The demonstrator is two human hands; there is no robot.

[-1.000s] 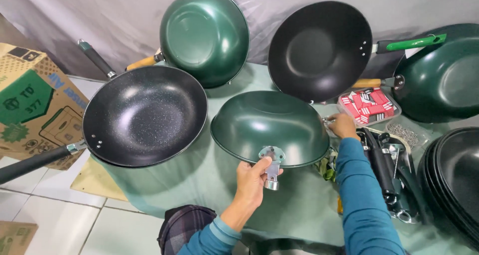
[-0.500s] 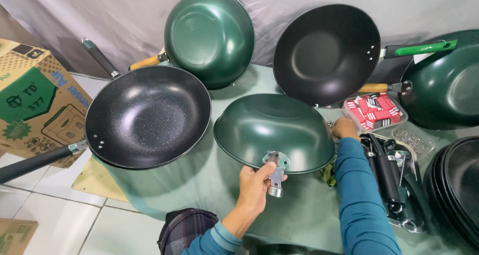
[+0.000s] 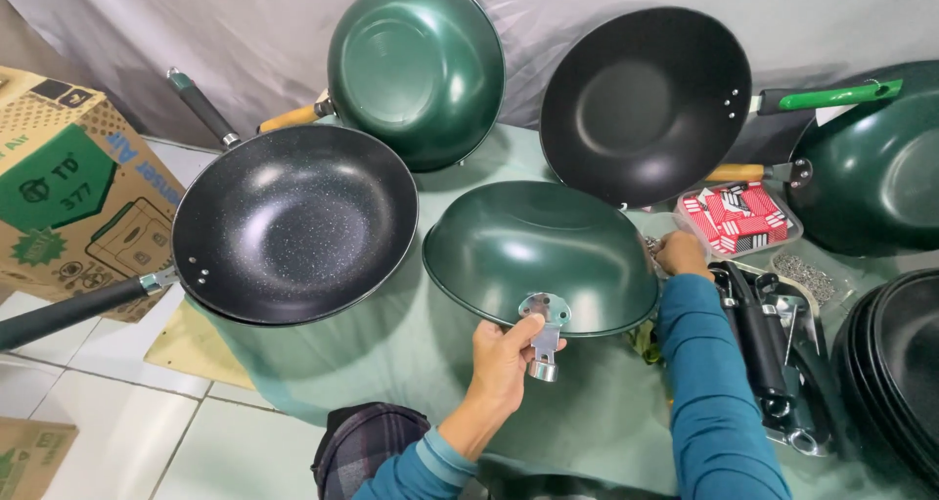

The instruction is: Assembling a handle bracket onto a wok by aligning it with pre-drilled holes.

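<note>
We see the left hand (image 3: 504, 355) pinching a metal handle bracket (image 3: 544, 334) against the near rim of an upturned green wok (image 3: 543, 250) at the table's centre. The right hand (image 3: 682, 253) grips the wok's far right edge, its fingers partly hidden behind the rim. To the right, loose black handles (image 3: 763, 339) lie partly covered by the sleeve.

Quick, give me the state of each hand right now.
Left hand: closed on the metal handle bracket at the rim of the upturned green wok.
Right hand: gripping the wok's far rim.
</note>
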